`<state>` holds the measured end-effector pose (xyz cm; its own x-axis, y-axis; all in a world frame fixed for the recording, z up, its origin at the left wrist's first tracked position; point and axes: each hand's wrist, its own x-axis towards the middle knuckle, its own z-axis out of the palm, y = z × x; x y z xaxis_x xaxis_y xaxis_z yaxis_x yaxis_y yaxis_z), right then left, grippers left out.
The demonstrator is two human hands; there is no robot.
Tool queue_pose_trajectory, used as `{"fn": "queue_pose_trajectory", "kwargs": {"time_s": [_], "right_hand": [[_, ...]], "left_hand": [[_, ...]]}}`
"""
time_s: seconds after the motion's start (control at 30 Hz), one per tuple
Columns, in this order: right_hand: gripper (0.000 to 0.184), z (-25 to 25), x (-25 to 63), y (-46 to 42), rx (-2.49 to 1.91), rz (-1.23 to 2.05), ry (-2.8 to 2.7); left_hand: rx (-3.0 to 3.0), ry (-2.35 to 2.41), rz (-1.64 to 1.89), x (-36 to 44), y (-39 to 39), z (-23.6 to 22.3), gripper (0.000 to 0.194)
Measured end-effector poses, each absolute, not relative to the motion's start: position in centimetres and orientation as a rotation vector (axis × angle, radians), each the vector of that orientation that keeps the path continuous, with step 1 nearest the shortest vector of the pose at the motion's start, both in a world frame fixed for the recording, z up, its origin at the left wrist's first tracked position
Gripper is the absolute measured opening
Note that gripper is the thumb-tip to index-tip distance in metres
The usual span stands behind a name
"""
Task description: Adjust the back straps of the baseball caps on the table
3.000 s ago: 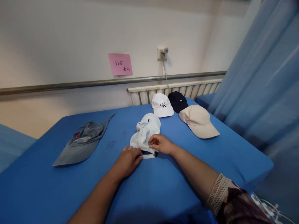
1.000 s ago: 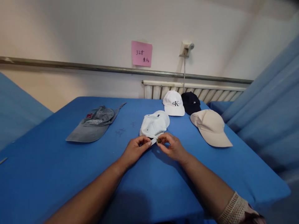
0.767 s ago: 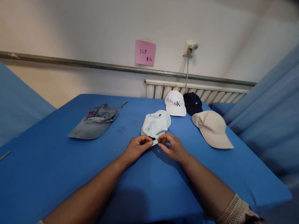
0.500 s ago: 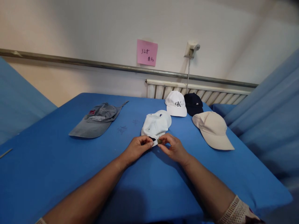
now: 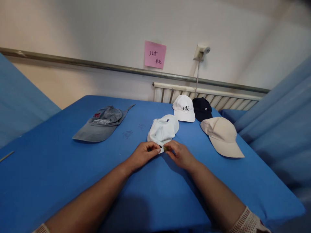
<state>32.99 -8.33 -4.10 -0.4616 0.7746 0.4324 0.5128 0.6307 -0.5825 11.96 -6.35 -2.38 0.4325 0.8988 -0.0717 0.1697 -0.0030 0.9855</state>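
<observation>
1. At the far left, a light blue curtain (image 5: 21, 100) hangs beside a surface under a blue cover (image 5: 73, 178); a thin strip (image 5: 6, 156) (too small to identify) shows at that edge.
2. Next comes a grey cap (image 5: 100, 124), resting well apart from the hands, its brim towards the lower left, with a red patch and pale lettering on the front and a narrow tail at the back.
3. The left hand (image 5: 142, 155) reaches in from the near side, thumb and fingers closed in a pinch on a white strap (image 5: 161, 150).
4. That strap belongs to the pale cap (image 5: 162, 129), which lies on the cover just beyond both hands, its back opening towards the person, its brim away (a small dark emblem shows near the brim). A pink note (image 5: 155, 54) is on the wall behind.
5. The right hand (image 5: 181, 155) pinches the small brownish buckle (image 5: 165, 149) at the strap's other end, fingertips close to the left hand's.
6. Farther back stand a white cap (image 5: 184, 109) with dark letters and, right beside it, a navy cap (image 5: 202, 109), near the radiator (image 5: 179, 93).
7. A beige cap (image 5: 222, 136) sits in front of the navy one, brim to the lower right; blue drapes (image 5: 279, 129) close off the right side.
</observation>
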Motion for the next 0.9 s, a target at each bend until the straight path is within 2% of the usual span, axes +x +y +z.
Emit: {"fn": "queue_pose_trajectory", "kwargs": {"time_s": [0.3,0.7,0.9], "right_hand": [[0.01,-3.45,33.36,-8.82,-1.127,0.345,-2.253],[0.01,-4.08,33.46,-8.54,-1.025,0.506,-2.155],[0.008,-4.2,33.14,-8.61,-1.006,0.471,-2.184]], "left_hand": [[1.662,1.032,0.696,11.89,-6.51,-1.98,0.024],[1.739,1.015,0.68,11.86,-6.6,-1.91,0.026],[1.747,1.013,0.686,12.18,-6.93,-1.66,0.024]]}}
